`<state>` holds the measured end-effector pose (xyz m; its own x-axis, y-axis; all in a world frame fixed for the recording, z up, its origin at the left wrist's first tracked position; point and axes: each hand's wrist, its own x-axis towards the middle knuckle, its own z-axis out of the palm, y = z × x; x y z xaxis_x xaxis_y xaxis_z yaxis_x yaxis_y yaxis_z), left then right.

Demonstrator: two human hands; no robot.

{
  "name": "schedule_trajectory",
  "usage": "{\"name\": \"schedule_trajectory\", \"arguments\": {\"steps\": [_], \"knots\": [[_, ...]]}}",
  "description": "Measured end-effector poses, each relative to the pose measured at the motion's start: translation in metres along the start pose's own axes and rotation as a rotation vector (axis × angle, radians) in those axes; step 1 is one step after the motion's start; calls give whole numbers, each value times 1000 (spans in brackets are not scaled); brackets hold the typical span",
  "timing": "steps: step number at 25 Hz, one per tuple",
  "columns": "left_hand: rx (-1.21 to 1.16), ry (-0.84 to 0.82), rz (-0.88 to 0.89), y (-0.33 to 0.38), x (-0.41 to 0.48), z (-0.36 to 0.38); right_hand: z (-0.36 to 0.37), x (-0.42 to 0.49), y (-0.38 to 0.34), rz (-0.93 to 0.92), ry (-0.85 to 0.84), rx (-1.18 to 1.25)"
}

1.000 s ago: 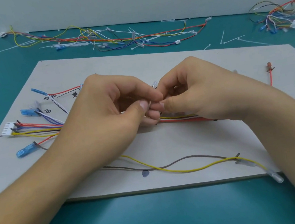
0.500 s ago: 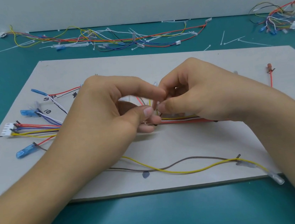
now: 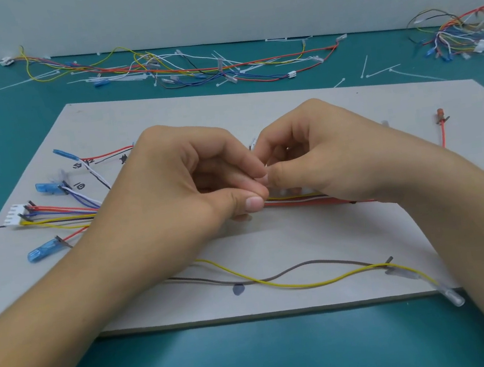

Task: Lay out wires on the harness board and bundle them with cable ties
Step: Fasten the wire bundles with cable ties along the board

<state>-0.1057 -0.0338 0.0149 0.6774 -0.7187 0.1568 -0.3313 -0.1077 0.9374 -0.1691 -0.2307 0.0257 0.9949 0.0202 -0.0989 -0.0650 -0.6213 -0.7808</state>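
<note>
A grey harness board [image 3: 256, 111] lies on the teal table. Across its middle runs a bundle of red, yellow, white and dark wires [image 3: 297, 201]. At the left the wires fan out to a white connector [image 3: 14, 215] and blue terminals [image 3: 48, 189]. My left hand [image 3: 180, 184] and my right hand [image 3: 322, 155] meet fingertip to fingertip over the bundle's middle. Both pinch a thin white cable tie [image 3: 253, 145] around the wires; most of the tie is hidden by my fingers. A loose yellow wire [image 3: 308, 283] and a brown wire [image 3: 305, 264] cross near the board's front edge.
Finished harnesses and loose white cable ties [image 3: 190, 67] are strewn along the back of the table. Another tangle of wires [image 3: 460, 34] sits at the back right. A red wire with an orange terminal [image 3: 442, 125] stands at the board's right.
My left thumb has slid down and to the right onto the bundle. Both hands have closed in tighter over the wires; the gap between them is gone.
</note>
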Motion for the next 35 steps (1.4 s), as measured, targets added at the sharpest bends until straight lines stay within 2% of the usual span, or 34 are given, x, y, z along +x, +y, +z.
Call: {"name": "schedule_trajectory", "arguments": {"steps": [5,14,26,32,35], "knots": [[-17,33,37,-3,0,0,-3,-2,2,-21,-12,8],[69,209,38,-4,-1,1,-7,-2,4,-68,-68,81],[102,238,55,-3,0,3,7,0,2,-89,-67,69],[73,251,-76,-1,-1,-4,5,0,4,-101,-68,0],[172,174,-169,3,-3,-9,4,0,4,-104,-68,-7]]}}
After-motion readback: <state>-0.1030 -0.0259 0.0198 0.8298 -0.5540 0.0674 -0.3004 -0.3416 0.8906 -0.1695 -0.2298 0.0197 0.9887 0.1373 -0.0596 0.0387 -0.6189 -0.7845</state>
